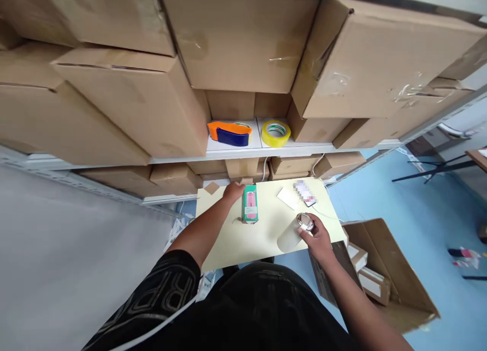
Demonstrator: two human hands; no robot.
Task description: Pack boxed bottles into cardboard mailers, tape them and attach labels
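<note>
A small pale yellow table stands in front of me. A green and pink product box stands upright on it. My left hand reaches past the box to the table's far edge, fingers curled on a small cardboard piece I can barely make out. My right hand grips a white cylindrical bottle with a shiny silver top, lying tilted near the table's right side. A phone and a white card lie at the far right of the table.
Metal shelving holds many large cardboard cartons. On the shelf sit an orange and blue tape dispenser and a yellow tape roll. An open carton with small boxes stands on the blue floor at my right.
</note>
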